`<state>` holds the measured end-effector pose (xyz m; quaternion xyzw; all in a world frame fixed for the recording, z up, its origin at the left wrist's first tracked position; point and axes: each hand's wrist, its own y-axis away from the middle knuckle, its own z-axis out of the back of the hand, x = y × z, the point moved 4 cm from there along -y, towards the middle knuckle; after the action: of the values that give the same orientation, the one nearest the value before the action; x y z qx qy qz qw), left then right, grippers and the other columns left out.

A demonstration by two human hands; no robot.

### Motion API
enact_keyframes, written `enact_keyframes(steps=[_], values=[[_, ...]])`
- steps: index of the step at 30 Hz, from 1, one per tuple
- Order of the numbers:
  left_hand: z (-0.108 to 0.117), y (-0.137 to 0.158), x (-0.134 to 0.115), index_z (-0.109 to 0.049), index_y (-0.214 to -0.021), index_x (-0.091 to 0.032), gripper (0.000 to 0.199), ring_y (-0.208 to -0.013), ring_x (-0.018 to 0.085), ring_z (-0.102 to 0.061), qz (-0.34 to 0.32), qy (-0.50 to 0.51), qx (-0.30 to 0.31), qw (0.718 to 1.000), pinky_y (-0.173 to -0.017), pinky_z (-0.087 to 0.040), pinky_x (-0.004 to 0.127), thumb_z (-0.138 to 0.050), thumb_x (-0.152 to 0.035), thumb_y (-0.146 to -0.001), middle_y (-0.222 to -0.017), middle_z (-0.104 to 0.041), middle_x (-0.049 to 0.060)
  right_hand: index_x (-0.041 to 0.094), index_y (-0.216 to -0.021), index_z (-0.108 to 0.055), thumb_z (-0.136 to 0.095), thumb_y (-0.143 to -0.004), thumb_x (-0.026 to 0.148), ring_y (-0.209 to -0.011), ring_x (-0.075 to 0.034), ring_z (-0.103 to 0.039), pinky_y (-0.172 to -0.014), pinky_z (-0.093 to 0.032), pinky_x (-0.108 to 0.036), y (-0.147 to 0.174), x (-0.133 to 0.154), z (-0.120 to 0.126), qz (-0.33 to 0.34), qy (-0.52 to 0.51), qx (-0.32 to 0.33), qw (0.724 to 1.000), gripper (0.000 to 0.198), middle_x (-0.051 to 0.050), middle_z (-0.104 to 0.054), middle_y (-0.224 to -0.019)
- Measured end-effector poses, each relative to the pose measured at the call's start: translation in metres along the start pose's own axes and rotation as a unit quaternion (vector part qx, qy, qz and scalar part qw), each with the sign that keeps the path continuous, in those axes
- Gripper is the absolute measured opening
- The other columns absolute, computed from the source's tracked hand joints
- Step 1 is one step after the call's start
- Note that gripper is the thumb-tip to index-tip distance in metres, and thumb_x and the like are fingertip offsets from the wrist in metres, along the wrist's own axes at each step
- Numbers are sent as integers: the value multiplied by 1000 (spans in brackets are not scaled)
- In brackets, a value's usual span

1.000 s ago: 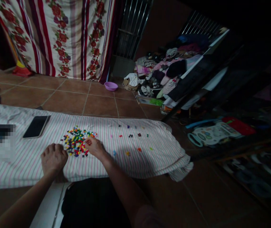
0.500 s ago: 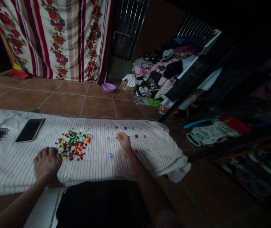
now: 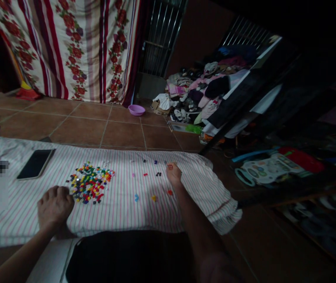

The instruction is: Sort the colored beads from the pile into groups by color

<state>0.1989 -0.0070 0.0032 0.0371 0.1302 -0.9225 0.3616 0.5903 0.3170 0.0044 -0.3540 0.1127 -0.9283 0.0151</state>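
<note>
A pile of small coloured plastic pieces [image 3: 90,182], too small to tell their exact kind, lies on a striped cloth [image 3: 112,218]. Just left of the pile, my left hand [image 3: 55,204] rests palm down with its fingers curled under; its palm is hidden. My right hand [image 3: 174,173] is over the sorted pieces at the right, thumb and fingers pinched together. What it may hold is too small to make out. Near it lie black pieces [image 3: 158,174], red pieces [image 3: 145,174], an orange-red group [image 3: 170,192], yellow pieces [image 3: 154,198] and blue pieces [image 3: 136,197].
A dark-screened phone [image 3: 36,164] lies on the cloth at the left, beside a blurred-out patch. Beyond are a tiled floor, a purple basin [image 3: 136,110], a heap of clothes [image 3: 203,86] and a patterned curtain [image 3: 88,51]. A toy panel [image 3: 269,167] stands right.
My right hand has moved right, from the red pieces to beyond the black ones, uncovering both. My left hand stays beside the pile. The view has shifted slightly.
</note>
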Motion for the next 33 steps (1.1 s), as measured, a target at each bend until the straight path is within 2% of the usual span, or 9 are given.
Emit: enact_keyframes(steps=[12, 19, 26, 33], values=[[-4, -3, 2, -59, -102, -15, 29, -109, 36, -55, 7, 6, -3, 1000, -86, -41, 48, -37, -28, -89, -113, -60, 20, 17, -97, -73, -48, -84, 14, -83, -19, -68, -71, -46, -26, -25, -5, -7, -7, 139, 38, 989, 28, -10, -74, -95], [-1, -2, 0, -58, -105, -16, 32, -108, 32, -55, 5, -31, 11, 999, -85, -41, 43, -32, -29, -92, -117, -58, 16, 19, -103, -74, -51, -86, 15, -90, -19, -68, -72, -45, -23, -33, 0, -13, -46, 203, 72, 975, 28, -8, -75, -97], [-4, -2, 0, -57, -104, -17, 28, -106, 30, -54, 9, -49, -5, 999, -84, -39, 41, -35, -28, -91, -115, -58, 14, 19, -108, -73, -52, -84, 11, -93, -19, -69, -78, -47, -23, -36, 1, -16, -17, 210, 75, 975, 33, -8, -75, -99], [-7, -4, 2, -57, -101, -17, 25, -105, 29, -54, 6, -62, -17, 998, -83, -38, 40, -38, -27, -89, -111, -59, 12, 16, -100, -76, -55, -80, 15, -92, -20, -69, -84, -48, -26, -43, 4, -21, 22, 184, 69, 980, 28, -10, -75, -95]])
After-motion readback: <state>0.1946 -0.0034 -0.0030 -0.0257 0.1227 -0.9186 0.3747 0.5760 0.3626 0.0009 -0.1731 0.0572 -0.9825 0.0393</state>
